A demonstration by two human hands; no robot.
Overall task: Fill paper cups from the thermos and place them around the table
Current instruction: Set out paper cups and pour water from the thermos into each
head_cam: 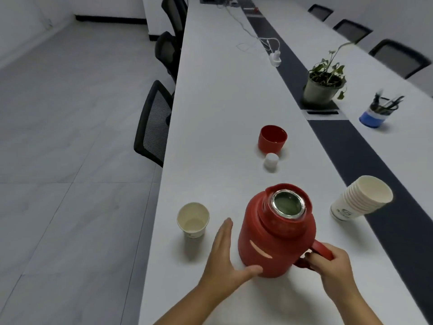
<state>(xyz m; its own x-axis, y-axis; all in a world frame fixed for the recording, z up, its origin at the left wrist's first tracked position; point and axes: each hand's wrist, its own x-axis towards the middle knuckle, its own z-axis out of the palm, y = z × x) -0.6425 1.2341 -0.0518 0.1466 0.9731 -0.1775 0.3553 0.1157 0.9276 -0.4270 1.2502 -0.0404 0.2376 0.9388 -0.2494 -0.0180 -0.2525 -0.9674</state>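
Pour's about to start: right hand (331, 266) grasping the thermos (274, 233) handle, left hand (225, 252) released flat against it. Next, tip toward the cup (193, 219) just left.

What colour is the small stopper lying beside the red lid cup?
White; the stopper shows clearest in the head view, just near of the red lid cup.

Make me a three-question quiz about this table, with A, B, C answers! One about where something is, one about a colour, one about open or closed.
1. Where is the single paper cup?
A. Left of the thermos
B. On the stack of cups
C. Beside the plant

2. What colour is the lid cup?
A. Blue
B. Red
C. White

3. The thermos mouth is:
A. Capped
B. Open
C. Hidden

Answers: 1 A, it stands alone near the left hand. 2 B, it matches the thermos. 3 B, the white stopper lies on the table while the right hand grips the handle.
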